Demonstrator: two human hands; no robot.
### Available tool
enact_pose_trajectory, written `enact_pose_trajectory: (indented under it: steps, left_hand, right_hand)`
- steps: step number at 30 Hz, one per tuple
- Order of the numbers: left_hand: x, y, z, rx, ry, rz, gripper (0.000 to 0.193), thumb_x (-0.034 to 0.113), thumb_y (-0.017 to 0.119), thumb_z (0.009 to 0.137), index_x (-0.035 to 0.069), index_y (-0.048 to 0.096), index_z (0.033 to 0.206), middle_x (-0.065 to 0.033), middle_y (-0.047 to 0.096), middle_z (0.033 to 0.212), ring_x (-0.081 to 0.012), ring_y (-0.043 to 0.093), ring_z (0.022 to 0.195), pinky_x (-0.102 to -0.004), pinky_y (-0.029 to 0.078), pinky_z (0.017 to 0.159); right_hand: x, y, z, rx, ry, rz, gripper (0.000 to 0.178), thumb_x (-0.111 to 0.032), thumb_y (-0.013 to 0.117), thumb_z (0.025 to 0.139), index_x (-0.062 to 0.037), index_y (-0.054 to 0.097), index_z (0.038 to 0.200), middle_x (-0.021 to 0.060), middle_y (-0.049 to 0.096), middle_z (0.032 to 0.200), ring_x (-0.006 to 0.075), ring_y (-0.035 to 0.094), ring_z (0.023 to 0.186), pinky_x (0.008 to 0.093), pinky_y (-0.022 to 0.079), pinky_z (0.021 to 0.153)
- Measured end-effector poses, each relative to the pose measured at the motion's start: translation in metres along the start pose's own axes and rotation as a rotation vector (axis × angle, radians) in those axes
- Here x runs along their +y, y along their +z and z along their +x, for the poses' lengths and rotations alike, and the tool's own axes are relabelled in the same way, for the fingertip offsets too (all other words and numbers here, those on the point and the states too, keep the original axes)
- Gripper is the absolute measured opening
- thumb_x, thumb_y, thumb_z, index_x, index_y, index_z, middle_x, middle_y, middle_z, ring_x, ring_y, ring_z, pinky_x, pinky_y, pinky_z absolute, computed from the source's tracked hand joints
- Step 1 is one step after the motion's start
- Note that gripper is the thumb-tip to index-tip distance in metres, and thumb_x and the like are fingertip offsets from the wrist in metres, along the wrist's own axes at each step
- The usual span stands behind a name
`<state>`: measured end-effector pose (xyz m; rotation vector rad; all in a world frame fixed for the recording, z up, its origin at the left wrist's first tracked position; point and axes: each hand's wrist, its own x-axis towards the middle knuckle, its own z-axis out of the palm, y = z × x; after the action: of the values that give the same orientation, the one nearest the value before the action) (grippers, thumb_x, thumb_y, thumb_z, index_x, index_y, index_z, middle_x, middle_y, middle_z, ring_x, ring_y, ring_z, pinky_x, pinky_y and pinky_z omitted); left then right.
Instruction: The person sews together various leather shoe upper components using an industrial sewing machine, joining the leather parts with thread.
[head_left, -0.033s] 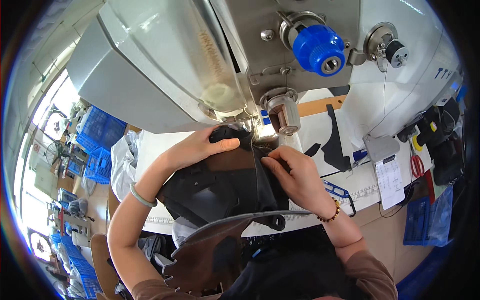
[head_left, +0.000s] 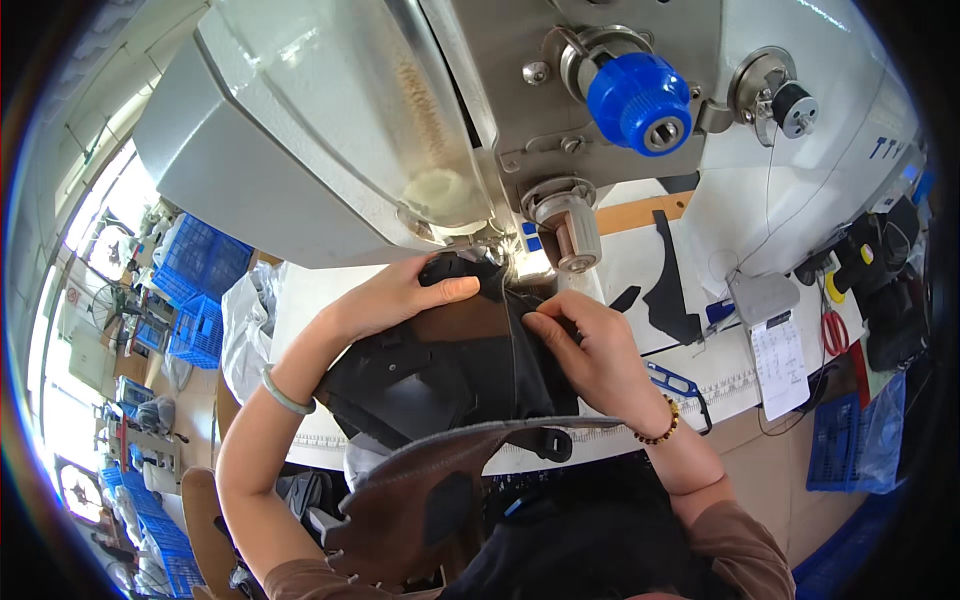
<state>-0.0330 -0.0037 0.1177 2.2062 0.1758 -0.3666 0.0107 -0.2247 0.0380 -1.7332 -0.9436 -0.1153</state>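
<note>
A black and brown bag piece [head_left: 430, 385], leather-like, lies bunched at the needle end of a sewing machine [head_left: 300, 130]. My left hand [head_left: 410, 292] grips its far left part, thumb on top and the other fingers partly hidden. On the other side my right hand [head_left: 590, 350] pinches the black edge between thumb and bent fingers, just below the machine's presser area. The needle itself is hidden. Toward my body hangs a brown flap [head_left: 390, 520] with a grey rim, and a black buckle [head_left: 553, 445] sticks out beside it.
On the white table [head_left: 620, 270] lie black cut pieces [head_left: 672, 290] and a blue-handled tool [head_left: 672, 380]. Red scissors [head_left: 833, 330] and a paper slip [head_left: 778, 365] are at the right. Blue crates [head_left: 205, 260] stand at the left, another blue crate [head_left: 835, 445] at lower right.
The brown flap's lower part and the buckle have shifted slightly. A small metal lever on the machine has changed position. Both hands stay practically where they were.
</note>
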Motion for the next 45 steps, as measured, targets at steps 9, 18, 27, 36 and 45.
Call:
enact_pose_trajectory:
  steps: [9,18,27,36,45]
  left_hand:
    - [-0.02,0.016,-0.002,0.192,0.002,-0.084,0.068,0.051,0.061,0.081,-0.002,0.05,0.121,-0.0117,0.061,0.104,-0.0157,0.057,0.093,-0.0273,0.045,0.082]
    - [0.035,0.021,-0.095,0.137,0.652,0.118,0.053,0.045,0.048,0.088,-0.003,0.065,0.102,-0.0186,0.061,0.111,-0.035,0.056,0.107,-0.0402,0.04,0.095]
    - [-0.015,0.064,-0.085,0.021,0.868,0.62,0.067,0.04,0.063,0.079,-0.001,0.044,0.128,-0.0187,0.044,0.133,-0.0321,0.04,0.126,-0.0506,0.022,0.107]
    - [-0.033,0.043,-0.097,0.04,0.767,0.3,0.079,0.048,0.069,0.071,0.006,0.039,0.132,-0.0156,0.043,0.135,-0.0309,0.03,0.133,-0.0454,0.007,0.111]
    - [-0.005,0.065,-0.102,0.174,0.648,0.172,0.076,0.056,0.056,0.07,0.005,0.048,0.125,-0.0138,0.059,0.117,-0.0319,0.047,0.121,-0.0478,0.019,0.108]
  right_hand:
    - [0.007,-0.014,0.009,-0.085,0.131,0.075,0.013,-0.011,0.065,0.082,0.0017,0.062,0.084,0.008,0.058,0.069,0.0141,0.055,0.061,0.0254,0.041,0.055]
    - [0.017,-0.04,-0.043,-0.009,-0.115,0.494,0.026,-0.003,0.057,0.08,0.001,0.057,0.105,0.016,0.054,0.112,0.0288,0.048,0.109,0.0375,0.033,0.098]
    - [-0.014,0.004,-0.026,0.125,0.043,0.56,0.016,-0.011,0.06,0.085,0.0021,0.052,0.09,0.009,0.048,0.08,0.0238,0.045,0.074,0.0298,0.037,0.068]
    - [-0.023,0.005,-0.004,0.082,-0.112,-0.046,0.025,-0.021,0.069,0.079,-0.0041,0.054,0.089,0.0086,0.053,0.084,0.0274,0.051,0.079,0.0352,0.039,0.075]
    - [0.041,-0.018,0.007,-0.201,-0.106,0.082,0.038,-0.035,0.054,0.088,0.0006,0.063,0.078,0.014,0.059,0.067,0.0257,0.056,0.062,0.0338,0.041,0.061]
